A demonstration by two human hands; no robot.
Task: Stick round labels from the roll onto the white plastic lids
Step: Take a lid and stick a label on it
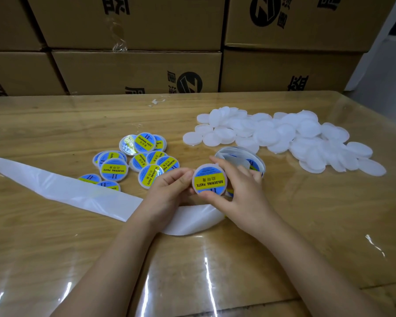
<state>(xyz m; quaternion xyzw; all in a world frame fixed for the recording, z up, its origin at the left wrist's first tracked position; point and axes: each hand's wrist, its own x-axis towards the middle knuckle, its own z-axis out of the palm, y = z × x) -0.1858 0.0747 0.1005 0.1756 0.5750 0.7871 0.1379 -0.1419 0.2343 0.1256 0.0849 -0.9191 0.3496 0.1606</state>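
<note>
A white lid with a blue and yellow "SOLDERING PASTE" label (209, 179) is held above the table between both hands. My left hand (169, 191) pinches its left edge. My right hand (240, 191) curls round its right side, thumb under the lower rim. Just behind my right hand stands the label roll (242, 157), partly hidden. A pile of plain white lids (284, 138) lies at the right. Several labelled lids (133, 161) lie in a loose group at the left centre.
A long white strip of empty backing paper (66, 191) runs from the left edge under my wrists. The wooden table (215, 259) has a glossy clear cover. Stacked cardboard boxes (135, 69) wall off the far edge.
</note>
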